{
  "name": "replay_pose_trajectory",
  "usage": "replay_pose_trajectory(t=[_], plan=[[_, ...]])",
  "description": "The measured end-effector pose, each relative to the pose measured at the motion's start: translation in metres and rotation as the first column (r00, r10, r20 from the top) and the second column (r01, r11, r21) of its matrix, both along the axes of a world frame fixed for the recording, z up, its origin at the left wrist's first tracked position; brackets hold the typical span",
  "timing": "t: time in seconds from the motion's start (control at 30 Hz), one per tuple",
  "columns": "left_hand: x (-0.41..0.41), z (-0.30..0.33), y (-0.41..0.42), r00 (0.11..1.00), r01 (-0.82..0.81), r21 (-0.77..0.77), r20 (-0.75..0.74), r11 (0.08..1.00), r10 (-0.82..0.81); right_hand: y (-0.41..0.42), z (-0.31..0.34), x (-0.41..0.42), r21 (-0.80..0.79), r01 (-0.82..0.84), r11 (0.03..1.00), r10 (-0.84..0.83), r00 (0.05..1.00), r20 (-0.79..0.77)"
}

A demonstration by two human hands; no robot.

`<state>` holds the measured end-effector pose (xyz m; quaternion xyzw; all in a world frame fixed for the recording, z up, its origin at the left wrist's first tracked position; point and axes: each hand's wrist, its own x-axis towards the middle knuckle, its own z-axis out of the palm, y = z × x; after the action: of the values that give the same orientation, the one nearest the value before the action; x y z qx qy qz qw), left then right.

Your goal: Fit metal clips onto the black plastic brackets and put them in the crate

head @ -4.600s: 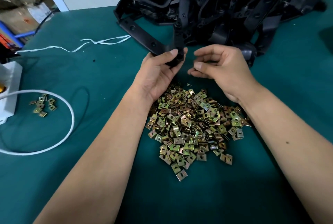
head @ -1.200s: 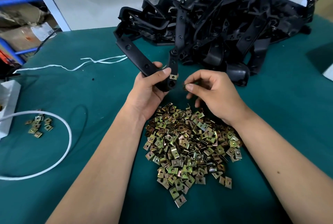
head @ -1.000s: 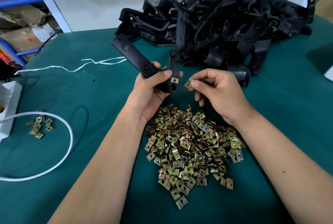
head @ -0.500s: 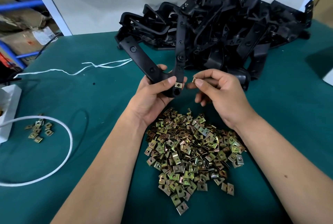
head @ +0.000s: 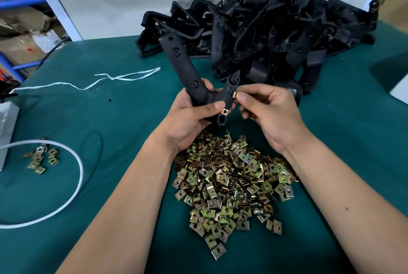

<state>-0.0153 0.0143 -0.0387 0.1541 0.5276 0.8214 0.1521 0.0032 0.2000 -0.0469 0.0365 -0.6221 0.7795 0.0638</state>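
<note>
Left hand [head: 187, 117] has its grip wrapped round a black bracket [head: 189, 77] (one clip [head: 224, 111] already on); right hand [head: 265, 110] pinches another clip [head: 234, 95] against it.

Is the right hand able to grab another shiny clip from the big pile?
Probably not yet: the right hand is already pinching a clip against the bracket. The big pile lies uncovered just below it.

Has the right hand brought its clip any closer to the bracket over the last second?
Yes. The right hand has carried its clip leftward until it touches the bracket edge, above the clip already fitted; a gap showed before.
</note>
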Motion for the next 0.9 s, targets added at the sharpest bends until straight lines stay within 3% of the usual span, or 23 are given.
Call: replay_pose_trajectory(t=[0.37, 0.53, 0.9], plan=[[0.0003, 0.0, -0.0006, 0.999, 0.02, 0.005, 0.042, 1.0, -0.02, 0.0018, 0.0003, 0.0005, -0.001, 0.017, 1.0, -0.017, 1.0, 0.007], [0.0, 0.0003, 0.0003, 0.994, 0.003, 0.004, 0.111, 1.0, -0.003, 0.0026, 0.0013, 0.0005, -0.022, -0.034, 0.999, 0.035, 0.999, 0.022], [-0.0005, 0.0009, 0.006, 0.992, 0.093, -0.024, 0.09, 0.995, -0.09, 0.0064, 0.0057, 0.0034, -0.09, -0.117, 0.989, 0.114, 0.993, -0.034]])
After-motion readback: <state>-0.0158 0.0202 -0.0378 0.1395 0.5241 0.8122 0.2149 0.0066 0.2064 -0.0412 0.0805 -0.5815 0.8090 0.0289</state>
